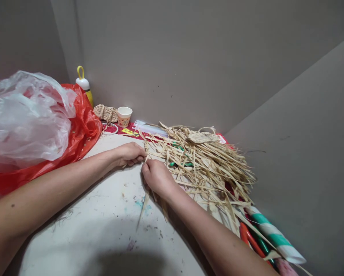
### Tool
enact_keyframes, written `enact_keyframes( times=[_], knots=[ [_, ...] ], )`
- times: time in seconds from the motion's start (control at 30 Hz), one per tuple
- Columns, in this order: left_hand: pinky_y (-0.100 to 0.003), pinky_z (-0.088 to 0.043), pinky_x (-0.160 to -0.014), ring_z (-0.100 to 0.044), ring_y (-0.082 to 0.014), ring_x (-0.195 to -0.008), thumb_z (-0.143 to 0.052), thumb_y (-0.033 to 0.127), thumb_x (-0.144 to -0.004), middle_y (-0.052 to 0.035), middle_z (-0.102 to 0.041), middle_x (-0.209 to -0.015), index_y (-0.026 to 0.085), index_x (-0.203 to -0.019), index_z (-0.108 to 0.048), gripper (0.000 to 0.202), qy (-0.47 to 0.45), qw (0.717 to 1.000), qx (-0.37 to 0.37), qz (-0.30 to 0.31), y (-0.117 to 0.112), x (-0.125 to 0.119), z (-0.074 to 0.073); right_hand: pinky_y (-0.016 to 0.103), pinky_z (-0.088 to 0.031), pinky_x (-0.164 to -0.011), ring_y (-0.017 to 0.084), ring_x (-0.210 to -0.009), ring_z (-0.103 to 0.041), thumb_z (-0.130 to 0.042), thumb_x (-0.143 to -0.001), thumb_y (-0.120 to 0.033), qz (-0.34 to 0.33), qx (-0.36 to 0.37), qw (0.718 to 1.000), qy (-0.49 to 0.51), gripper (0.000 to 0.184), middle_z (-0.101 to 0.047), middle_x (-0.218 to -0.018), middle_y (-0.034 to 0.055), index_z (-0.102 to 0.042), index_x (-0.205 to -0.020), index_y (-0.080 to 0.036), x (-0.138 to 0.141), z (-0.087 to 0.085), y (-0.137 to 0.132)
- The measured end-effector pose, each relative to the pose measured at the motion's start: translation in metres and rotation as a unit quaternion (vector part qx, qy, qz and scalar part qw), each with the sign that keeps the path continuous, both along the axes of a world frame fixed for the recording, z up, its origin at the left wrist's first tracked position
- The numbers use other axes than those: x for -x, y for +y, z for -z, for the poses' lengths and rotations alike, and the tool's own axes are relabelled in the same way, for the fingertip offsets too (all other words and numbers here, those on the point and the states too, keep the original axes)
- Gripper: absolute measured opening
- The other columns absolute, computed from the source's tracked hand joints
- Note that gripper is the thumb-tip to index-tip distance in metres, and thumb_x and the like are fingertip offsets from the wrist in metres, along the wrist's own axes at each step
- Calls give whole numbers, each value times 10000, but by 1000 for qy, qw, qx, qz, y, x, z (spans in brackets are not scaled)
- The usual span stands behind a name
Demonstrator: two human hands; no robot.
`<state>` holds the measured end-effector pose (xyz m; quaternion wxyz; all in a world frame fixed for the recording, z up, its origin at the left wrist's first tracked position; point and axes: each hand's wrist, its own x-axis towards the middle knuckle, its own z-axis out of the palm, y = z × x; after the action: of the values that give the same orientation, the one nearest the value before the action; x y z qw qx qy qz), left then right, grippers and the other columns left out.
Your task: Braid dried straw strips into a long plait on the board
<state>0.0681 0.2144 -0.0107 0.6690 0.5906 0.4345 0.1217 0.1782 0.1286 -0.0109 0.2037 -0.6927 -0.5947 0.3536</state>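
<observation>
My left hand (130,153) and my right hand (158,177) meet over the pale table, both with closed fingers. Between them they pinch narrow, dry straw strips (146,147), which look twisted or braided at the upper end. Loose ends hang below my right hand toward the tabletop; my fingers cover the rest of the held part. A large pile of dry straw (209,165) spreads just right of my hands, with green cord or ties (186,164) among the strands. On its far side lies a small flat woven straw piece (202,137).
White plastic (30,119) and red plastic bags (87,122) bulge at left. Behind them stands a yellow-and-white bottle (83,83), near a straw rope bundle (105,113), a paper cup (124,117) and a white ring (110,129). A green-striped roll (275,235) and orange handles (248,239) lie right.
</observation>
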Motion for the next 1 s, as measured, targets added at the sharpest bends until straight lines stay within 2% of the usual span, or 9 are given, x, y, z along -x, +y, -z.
enact_keyframes(
  times=[0.1, 0.17, 0.27, 0.4, 0.47, 0.53, 0.63, 0.77, 1.0],
  knots=[
    [-195, -87, -348, -204, -24, -327, -546, 219, -708, 69, -317, -417, 170, -491, -369, 284, -15, 1000, 20, 8, -2, -1, -3, 310, -373, -616, 250, -729, -613, -426, -847, -243, -17, -77, 968, -238, 225, -663, -752, 161, -590, -716, -164, 3, -1, -7],
    [-192, -81, -345, -195, -24, -323, -544, 209, -719, 73, -299, -403, 172, -494, -363, 291, -28, 999, 21, 9, -4, -1, -5, 321, -365, -605, 260, -696, -620, -403, -861, -217, -66, -83, 949, -298, 229, -671, -766, 181, -613, -806, -145, 8, -2, -16],
    [-182, -94, -341, -188, -19, -323, -554, 166, -708, 75, -303, -401, 171, -498, -359, 286, -39, 999, 26, 6, -4, 1, -6, 307, -338, -564, 235, -590, -597, -434, -865, -236, -143, -88, 935, -312, 207, -660, -664, 151, -619, -850, -144, 16, -10, -38],
    [-160, -109, -342, -188, -11, -338, -561, 123, -674, 78, -301, -421, 166, -507, -360, 265, -61, 997, 52, 10, 0, 5, -7, 269, -274, -491, 157, -477, -478, -490, -824, -501, -191, -83, 960, -188, 392, -572, -527, 51, -560, -593, -191, 5, -30, -53],
    [-149, -103, -342, -181, -8, -342, -563, 120, -665, 82, -292, -427, 165, -522, -368, 246, -75, 994, 72, 24, 3, 7, -8, 249, -256, -465, 124, -452, -404, -422, -863, -481, -76, -146, 981, -105, 444, -487, -472, 7, -491, -533, -192, -11, -34, -42],
    [-143, -97, -343, -175, -6, -346, -571, 128, -664, 83, -285, -436, 164, -533, -374, 239, -83, 992, 83, 40, 4, 9, -8, 233, -295, -484, 123, -495, -426, -442, -861, -402, 32, -210, 976, -48, 357, -499, -511, -1, -510, -586, -184, -26, -32, -23],
    [-142, -106, -341, -182, -7, -353, -587, 153, -670, 80, -288, -452, 165, -537, -379, 247, -85, 992, 80, 51, 5, 10, -8, 213, -326, -462, 122, -534, -490, -511, -820, -338, 82, -120, 988, 58, 226, -574, -619, 12, -554, -673, -173, -37, -24, 8],
    [-145, -113, -343, -186, -9, -354, -574, 163, -681, 74, -301, -462, 163, -552, -392, 223, -81, 993, 59, 60, 6, 12, -6, 208, -319, -382, 110, -434, -496, -477, -851, -348, 85, 41, 978, 186, 282, -579, -572, 20, -534, -643, -166, -26, -18, 25],
    [-157, -115, -351, -187, -19, -363, -524, 170, -717, 72, -317, -464, 164, -591, -414, 168, -87, 994, 19, 61, 5, 12, -5, 162, -268, -327, 67, -346, -444, -455, -881, -298, 94, 69, 957, 267, 247, -533, -492, -15, -491, -676, -164, -14, -12, 24]
  ],
)
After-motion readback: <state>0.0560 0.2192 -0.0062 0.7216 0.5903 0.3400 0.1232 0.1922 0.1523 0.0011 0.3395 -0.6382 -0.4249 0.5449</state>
